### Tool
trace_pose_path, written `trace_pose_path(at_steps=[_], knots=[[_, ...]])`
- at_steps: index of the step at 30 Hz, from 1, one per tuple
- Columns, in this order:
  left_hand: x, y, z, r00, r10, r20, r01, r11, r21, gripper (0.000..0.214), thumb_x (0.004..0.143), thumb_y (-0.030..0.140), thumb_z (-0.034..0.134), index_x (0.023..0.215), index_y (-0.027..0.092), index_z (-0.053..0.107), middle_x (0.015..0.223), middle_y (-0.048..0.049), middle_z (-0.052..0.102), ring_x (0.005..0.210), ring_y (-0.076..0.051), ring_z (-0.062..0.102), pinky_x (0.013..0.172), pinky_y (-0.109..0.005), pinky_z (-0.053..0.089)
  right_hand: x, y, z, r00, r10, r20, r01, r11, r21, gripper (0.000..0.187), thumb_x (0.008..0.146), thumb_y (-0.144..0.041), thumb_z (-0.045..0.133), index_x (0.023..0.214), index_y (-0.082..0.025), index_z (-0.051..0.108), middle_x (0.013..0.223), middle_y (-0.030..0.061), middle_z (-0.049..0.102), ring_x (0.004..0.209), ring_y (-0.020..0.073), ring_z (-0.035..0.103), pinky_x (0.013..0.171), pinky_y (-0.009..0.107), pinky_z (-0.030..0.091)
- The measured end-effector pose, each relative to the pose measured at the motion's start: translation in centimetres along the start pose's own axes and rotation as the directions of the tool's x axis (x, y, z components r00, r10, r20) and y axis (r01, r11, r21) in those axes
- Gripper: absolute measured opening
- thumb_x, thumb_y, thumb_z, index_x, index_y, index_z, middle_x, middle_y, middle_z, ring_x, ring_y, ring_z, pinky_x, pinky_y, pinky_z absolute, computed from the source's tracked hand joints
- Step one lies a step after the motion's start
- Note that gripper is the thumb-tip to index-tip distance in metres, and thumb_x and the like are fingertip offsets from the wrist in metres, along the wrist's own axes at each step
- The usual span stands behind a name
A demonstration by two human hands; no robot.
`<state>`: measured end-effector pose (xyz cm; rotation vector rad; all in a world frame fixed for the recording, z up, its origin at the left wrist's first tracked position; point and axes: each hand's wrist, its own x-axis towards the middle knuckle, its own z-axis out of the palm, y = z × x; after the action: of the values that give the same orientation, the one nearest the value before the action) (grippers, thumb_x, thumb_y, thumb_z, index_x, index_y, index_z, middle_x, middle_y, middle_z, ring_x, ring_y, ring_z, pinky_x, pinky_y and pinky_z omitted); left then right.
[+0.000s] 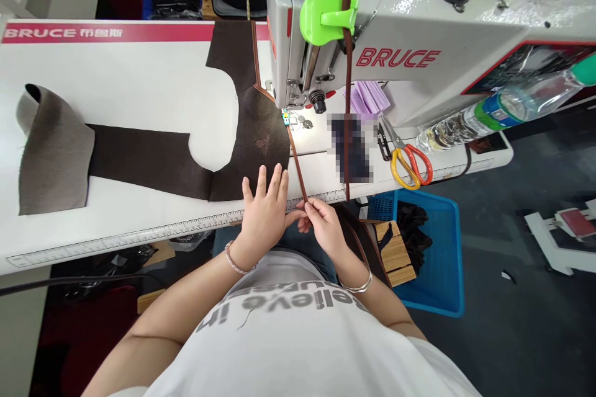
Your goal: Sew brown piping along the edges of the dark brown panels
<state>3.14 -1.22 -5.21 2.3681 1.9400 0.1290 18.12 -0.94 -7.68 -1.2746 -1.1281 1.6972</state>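
A dark brown leather piece (246,130) with curved cut-outs lies on the sewing table, its right edge beneath the sewing machine's needle area (291,108). My left hand (265,211) rests on the leather's front edge with fingers stretched out and its thumb toward my other hand. Between thumb and fingers, my right hand (319,220) pinches a thin brown leather strip (298,167), which runs up to the presser foot. Beyond the foot, brown trim follows the leather's edge toward the back. The far left end of the leather curls over, showing its grey underside.
Orange-and-yellow-handled scissors (410,164), a water bottle (493,111) and purple folded paper (367,99) are right of the needle. Another brown strip (348,74) hangs down past the green clip (328,15). A blue crate (454,248) stands below the table's right side.
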Motion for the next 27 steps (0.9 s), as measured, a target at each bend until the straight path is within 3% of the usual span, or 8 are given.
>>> trace_pose_path(at_steps=[6,12,27], knots=[[-0.05,0.26,-0.05,0.999,0.033,-0.006,-0.033,0.999,-0.043,0.075,0.094,0.060,0.032,0.147,0.007,0.036,0.157,-0.0188,0.028,0.145,-0.043,0.022,0.109,-0.070,0.021,0.02,-0.03,-0.10,1.000,0.010,-0.011,-0.010,1.000,-0.015,0.036,0.086,-0.054,0.057,0.085,-0.019,0.063,0.053,-0.0021,0.058,0.046,0.0134,0.056,0.046,0.025,0.045],[-0.17,0.27,0.26,0.997,0.057,-0.052,-0.061,0.995,-0.081,0.066,0.093,0.063,0.033,0.120,0.009,0.058,0.155,-0.0200,0.031,0.144,-0.043,0.026,0.108,-0.069,0.024,0.10,0.14,-0.09,1.000,-0.002,-0.004,0.001,1.000,-0.011,0.036,0.086,-0.055,0.057,0.085,-0.020,0.063,0.054,-0.0026,0.056,0.047,0.0144,0.056,0.046,0.026,0.044],[-0.03,0.01,0.06,0.994,0.093,-0.060,-0.099,0.990,-0.104,0.063,0.092,0.063,0.035,0.117,0.009,0.057,0.153,-0.0244,0.033,0.143,-0.043,0.027,0.108,-0.069,0.027,0.15,-0.15,0.18,0.999,0.031,-0.008,-0.031,0.999,-0.009,0.037,0.084,-0.059,0.058,0.084,-0.023,0.063,0.053,-0.0020,0.055,0.047,0.0163,0.054,0.046,0.030,0.043]])
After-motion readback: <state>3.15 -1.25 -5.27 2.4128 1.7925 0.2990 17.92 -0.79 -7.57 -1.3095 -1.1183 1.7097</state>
